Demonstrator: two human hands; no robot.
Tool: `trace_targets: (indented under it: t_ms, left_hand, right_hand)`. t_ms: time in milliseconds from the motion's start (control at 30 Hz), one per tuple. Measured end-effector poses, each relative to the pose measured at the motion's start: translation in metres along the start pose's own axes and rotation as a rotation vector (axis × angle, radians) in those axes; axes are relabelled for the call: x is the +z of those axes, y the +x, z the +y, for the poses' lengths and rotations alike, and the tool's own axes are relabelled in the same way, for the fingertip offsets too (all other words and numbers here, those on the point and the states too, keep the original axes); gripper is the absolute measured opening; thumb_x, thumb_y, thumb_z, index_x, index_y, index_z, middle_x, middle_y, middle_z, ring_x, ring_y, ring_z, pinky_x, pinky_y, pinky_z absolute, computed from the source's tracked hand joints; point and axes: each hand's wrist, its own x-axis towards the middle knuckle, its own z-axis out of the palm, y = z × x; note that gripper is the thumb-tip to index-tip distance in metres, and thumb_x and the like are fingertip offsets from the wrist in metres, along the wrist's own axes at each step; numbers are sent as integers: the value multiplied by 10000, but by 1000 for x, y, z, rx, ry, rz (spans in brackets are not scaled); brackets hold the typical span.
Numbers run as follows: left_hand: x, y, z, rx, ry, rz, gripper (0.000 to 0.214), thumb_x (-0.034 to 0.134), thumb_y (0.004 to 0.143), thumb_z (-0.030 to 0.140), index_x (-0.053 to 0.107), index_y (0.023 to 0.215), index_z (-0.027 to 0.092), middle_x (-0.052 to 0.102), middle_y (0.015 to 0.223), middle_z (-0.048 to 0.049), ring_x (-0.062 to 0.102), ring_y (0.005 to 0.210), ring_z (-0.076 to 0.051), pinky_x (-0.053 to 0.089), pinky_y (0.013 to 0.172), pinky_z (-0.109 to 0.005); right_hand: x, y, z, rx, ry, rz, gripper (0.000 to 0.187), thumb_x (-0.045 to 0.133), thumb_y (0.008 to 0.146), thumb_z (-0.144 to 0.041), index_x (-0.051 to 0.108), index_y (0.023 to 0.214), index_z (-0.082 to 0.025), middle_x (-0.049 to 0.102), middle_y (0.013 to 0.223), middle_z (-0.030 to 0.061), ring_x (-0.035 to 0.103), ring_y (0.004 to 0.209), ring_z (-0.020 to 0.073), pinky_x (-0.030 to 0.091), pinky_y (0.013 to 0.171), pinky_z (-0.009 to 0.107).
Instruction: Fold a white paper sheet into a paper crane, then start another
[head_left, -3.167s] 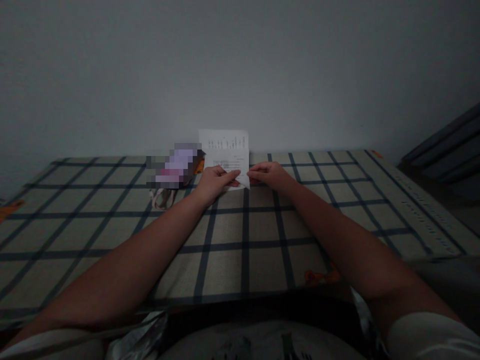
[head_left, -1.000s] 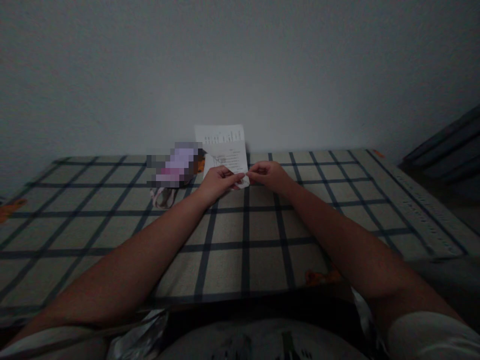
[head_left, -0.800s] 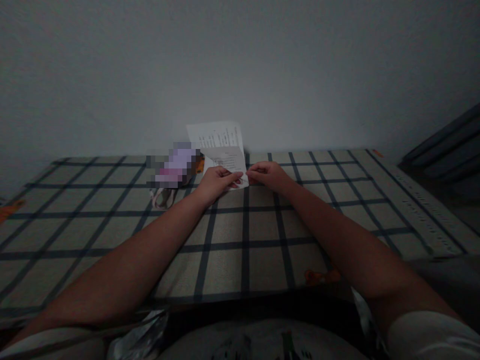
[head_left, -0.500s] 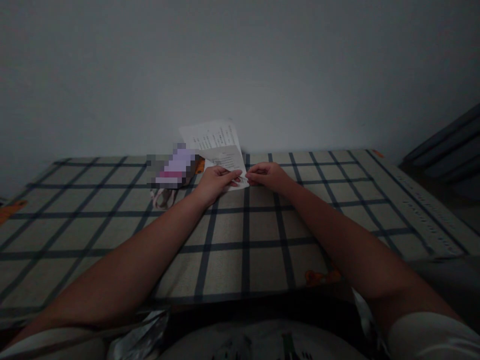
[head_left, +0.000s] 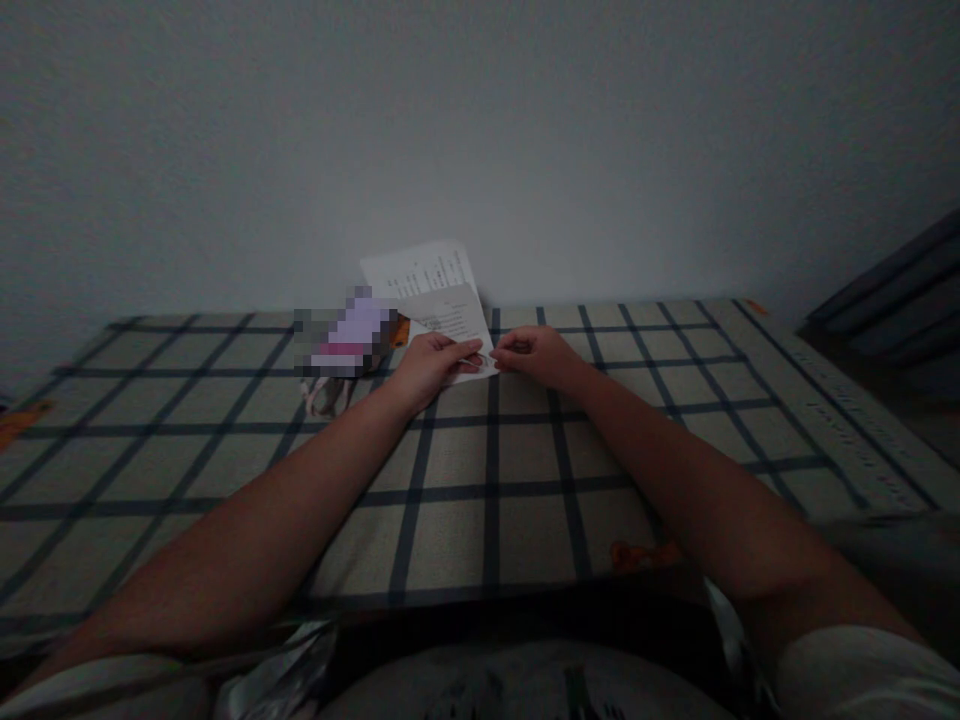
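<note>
A white printed sheet of paper (head_left: 431, 265) lies at the back of the table, its far part near the wall. A smaller piece of it, or a folded-over flap (head_left: 459, 308), covers its middle; which of the two I cannot tell. My left hand (head_left: 433, 362) grips the paper's near left side, thumb on top and fingers partly beneath. At the near right corner, my right hand (head_left: 534, 355) is closed with thumb and forefinger pinched on the paper's edge. The paper's lower left part is hidden by my left hand.
Left of the paper lies a blurred-out purple and pink item (head_left: 352, 335) with a pale strap (head_left: 328, 395). A checked cloth (head_left: 450, 540) covers the table. The grey wall (head_left: 480, 130) rises behind, and dark folded fabric (head_left: 892, 290) is at the right.
The flap has shifted very slightly upward, and my right hand has moved a touch to the right. Both hands keep their grip on the paper.
</note>
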Motion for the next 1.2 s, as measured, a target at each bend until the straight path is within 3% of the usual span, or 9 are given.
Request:
trace_targets:
  t_ms: [467,667,800,1000,1200]
  left_hand:
    - [1,-1,0,60,9,23,350,884,637,349,739,840,103,750,807,-57,664,620,-125,571,630,-247]
    - [1,-1,1,71,-82,-20,322,839,711,354,719,884,109,753,832,-78,688,677,-155,578,641,-268]
    - [1,-1,-2,27,-117,-91,371,789,780,422,715,975,115,764,993,-129,709,788,-177,591,712,-302]
    - [1,-4,-4,85,50,-65,481,723,808,572,719,1017,139,741,994,-114,699,877,-208,577,796,-341]
    - [-1,-6,-6,107,351,-117,445,793,744,517,740,1011,165,739,1029,-98,690,920,-229,559,906,-390]
  right_hand:
    - [4,-1,2,-12,7,-41,254,696,801,-413,680,819,-160,719,764,42,669,716,162,505,673,290]
    - [2,1,0,-74,55,75,226,691,812,-386,652,802,-163,701,747,29,644,682,141,519,679,291]
    - [0,2,-1,-68,182,178,255,699,813,-418,627,791,-174,700,735,21,634,656,124,537,670,278]
    - [1,2,-2,-53,292,87,351,779,766,-485,694,884,-165,720,818,24,635,702,111,539,694,258]
    - [-1,4,-6,-25,501,172,305,763,748,-427,592,830,-188,713,826,22,680,777,136,552,702,266]
